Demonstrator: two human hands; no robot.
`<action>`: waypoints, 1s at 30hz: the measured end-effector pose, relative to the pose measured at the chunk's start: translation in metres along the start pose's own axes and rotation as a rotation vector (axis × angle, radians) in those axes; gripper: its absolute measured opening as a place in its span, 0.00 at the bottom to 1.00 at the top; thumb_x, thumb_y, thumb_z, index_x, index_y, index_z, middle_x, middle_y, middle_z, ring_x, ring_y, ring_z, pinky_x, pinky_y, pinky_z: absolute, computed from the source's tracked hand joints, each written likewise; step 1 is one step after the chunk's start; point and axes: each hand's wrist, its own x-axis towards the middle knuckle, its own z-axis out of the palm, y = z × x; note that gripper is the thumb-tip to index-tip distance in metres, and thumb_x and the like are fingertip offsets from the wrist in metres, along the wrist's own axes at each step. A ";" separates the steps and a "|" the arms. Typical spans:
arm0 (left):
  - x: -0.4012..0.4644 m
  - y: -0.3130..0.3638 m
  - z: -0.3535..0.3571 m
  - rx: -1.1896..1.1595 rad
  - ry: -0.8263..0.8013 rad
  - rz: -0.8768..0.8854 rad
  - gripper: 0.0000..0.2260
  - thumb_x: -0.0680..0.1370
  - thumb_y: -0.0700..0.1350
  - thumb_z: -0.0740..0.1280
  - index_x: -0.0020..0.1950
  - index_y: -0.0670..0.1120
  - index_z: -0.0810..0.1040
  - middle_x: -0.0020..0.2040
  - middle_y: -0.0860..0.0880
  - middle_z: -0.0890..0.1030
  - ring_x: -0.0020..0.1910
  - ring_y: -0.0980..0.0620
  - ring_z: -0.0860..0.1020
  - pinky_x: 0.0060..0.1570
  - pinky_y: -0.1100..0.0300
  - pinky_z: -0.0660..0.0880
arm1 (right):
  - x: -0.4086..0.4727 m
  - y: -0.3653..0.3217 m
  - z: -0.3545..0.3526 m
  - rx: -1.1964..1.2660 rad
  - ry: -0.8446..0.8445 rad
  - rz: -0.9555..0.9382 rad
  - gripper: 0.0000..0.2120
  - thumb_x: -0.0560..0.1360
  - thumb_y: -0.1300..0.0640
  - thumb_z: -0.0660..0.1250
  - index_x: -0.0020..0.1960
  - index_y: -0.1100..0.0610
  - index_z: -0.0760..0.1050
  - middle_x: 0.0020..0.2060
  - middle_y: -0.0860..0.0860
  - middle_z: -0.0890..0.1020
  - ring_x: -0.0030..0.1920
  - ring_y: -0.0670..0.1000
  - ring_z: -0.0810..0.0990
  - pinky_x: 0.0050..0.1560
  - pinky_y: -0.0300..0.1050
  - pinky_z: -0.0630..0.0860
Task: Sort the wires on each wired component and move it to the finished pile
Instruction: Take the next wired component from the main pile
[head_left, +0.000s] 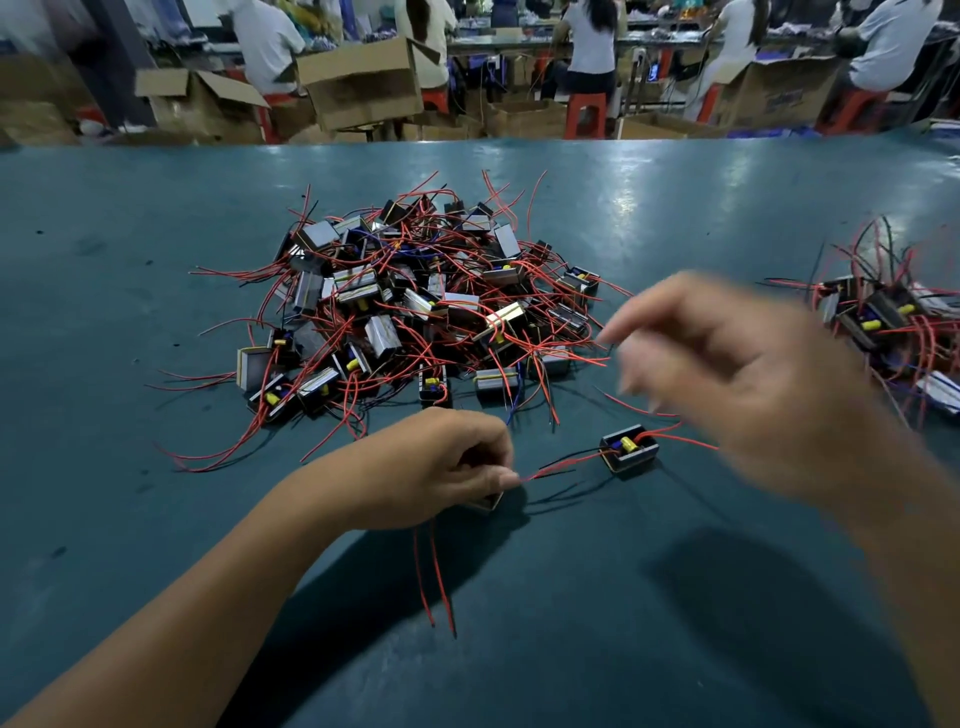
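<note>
A big heap of small box-shaped components with red and black wires (415, 306) lies in the middle of the teal table. A smaller pile of the same parts (893, 322) sits at the right edge. One single component (629, 451) with a yellow capacitor lies alone in front of the heap, its wires stretched left and right. My left hand (441, 467) grips another component, mostly hidden under the fingers, and pinches the tips of the single component's red and black wires; two red wires hang below it. My right hand (743, 379) hovers blurred above the table with relaxed fingers, holding nothing.
The teal table (156, 519) stretches wide to the left and toward me. Beyond its far edge stand cardboard boxes (363, 83), red stools (586, 114) and several seated people at other benches.
</note>
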 end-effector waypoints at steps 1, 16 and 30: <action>0.000 0.000 -0.001 -0.005 0.005 0.009 0.08 0.81 0.52 0.66 0.48 0.49 0.79 0.40 0.53 0.80 0.39 0.54 0.77 0.39 0.60 0.73 | -0.003 -0.001 0.014 -0.091 -0.144 0.002 0.05 0.79 0.50 0.63 0.51 0.48 0.77 0.38 0.44 0.81 0.36 0.45 0.78 0.38 0.39 0.74; -0.003 -0.001 -0.008 -0.092 -0.060 0.001 0.01 0.76 0.47 0.74 0.46 0.53 0.86 0.43 0.53 0.79 0.37 0.52 0.75 0.37 0.58 0.72 | -0.016 0.024 0.062 -0.486 -0.577 0.182 0.14 0.78 0.39 0.61 0.62 0.40 0.72 0.42 0.44 0.79 0.46 0.50 0.75 0.41 0.43 0.66; 0.005 -0.006 0.003 0.154 0.173 -0.033 0.03 0.78 0.49 0.71 0.46 0.52 0.81 0.37 0.57 0.79 0.38 0.61 0.76 0.36 0.69 0.70 | -0.012 0.022 0.055 -0.391 -0.426 0.205 0.17 0.77 0.42 0.65 0.64 0.42 0.71 0.27 0.40 0.70 0.34 0.45 0.67 0.37 0.45 0.66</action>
